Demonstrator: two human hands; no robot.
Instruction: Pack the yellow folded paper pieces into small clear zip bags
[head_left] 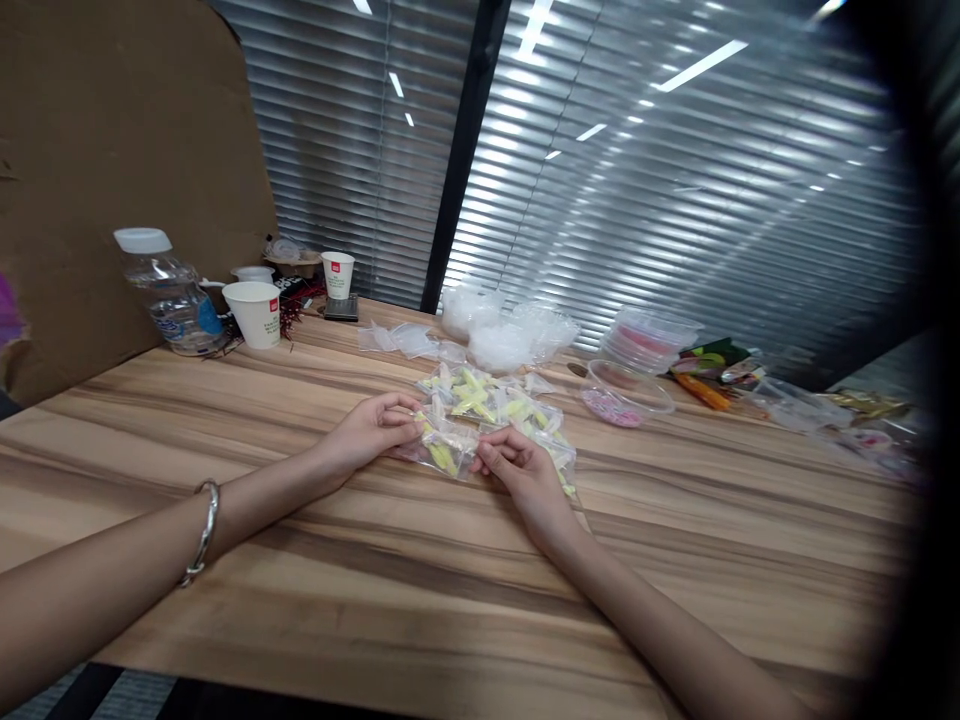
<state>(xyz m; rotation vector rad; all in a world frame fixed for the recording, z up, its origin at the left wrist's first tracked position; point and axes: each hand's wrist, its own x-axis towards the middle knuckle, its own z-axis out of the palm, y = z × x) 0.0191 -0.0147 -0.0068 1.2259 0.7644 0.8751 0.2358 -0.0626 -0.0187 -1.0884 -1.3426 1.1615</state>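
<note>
Between my two hands is a small clear plastic bag (442, 457) with yellow pieces inside, close above the wooden table (360, 590). My left hand (375, 430) pinches its left upper corner between thumb and fingers. At the opposite side, my right hand (519, 470) grips the bag's right edge in a pinch. Just behind it lie more clear bags with yellow pieces (472, 393), several of them overlapping. What the yellow pieces are is too small to tell. A silver bangle (204, 530) circles my left wrist.
Farther back are empty clear bags (409, 338) and a heap of translucent plastic (502, 335). Clear round tubs (626, 395), one with pink bits, stand at right beside an orange-handled tool (703, 391). On the left are a water bottle (171, 300), paper cups (255, 315) and a cardboard panel (127, 130).
</note>
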